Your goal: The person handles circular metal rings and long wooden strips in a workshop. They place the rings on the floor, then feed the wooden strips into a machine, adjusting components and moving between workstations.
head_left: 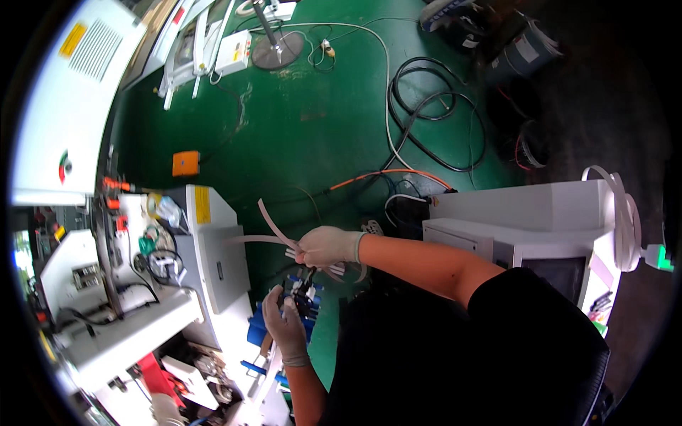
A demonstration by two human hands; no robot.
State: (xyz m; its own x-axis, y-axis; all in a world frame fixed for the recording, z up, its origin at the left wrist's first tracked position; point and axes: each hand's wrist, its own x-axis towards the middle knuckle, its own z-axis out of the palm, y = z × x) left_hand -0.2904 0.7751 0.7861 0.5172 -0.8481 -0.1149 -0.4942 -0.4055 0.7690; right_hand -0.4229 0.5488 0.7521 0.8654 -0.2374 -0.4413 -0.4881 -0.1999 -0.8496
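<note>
My right hand (328,246), in a pale glove, is closed around several pale flat strips (266,219). Some strip ends fan out to the left of the fist, and other ends show below it. Lower and to the left is my gloved left hand (285,328), its fingers curled at a small dark part whose kind I cannot make out. Just right of those fingers stands a black and blue fixture (305,297), with blue pieces (257,330) behind the hand. Part of the fixture is hidden by my hands.
A white machine with an open bench (135,326) stands on the left, with a grey cabinet (222,266) at its end. To the right is a white cabinet (518,202). Black hose coils (419,117) and an orange box (186,163) lie on the green floor beyond.
</note>
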